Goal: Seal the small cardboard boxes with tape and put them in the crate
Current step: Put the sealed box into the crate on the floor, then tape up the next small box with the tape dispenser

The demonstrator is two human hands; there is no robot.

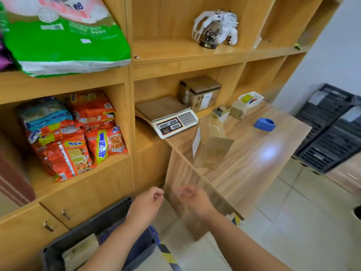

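Observation:
My left hand (146,204) hovers over the dark crate (109,218) on the floor, with its fingers curled into a loose fist and nothing in it. One cardboard box (80,251) lies inside the crate. My right hand (193,200) is blurred in front of the table's side panel; its fingers are loosely bent and it holds nothing. On the table stand an unsealed cardboard box (213,151) with a white label, two smaller boxes (221,114) (237,110) behind it, and a blue tape dispenser (264,124).
A weighing scale (175,122) sits at the table's back left, and a white basket (251,98) stands at the far end. A larger box (199,92) is on the shelf. Black crates (330,132) are stacked at the right. The shelves at the left hold snack packs (74,133).

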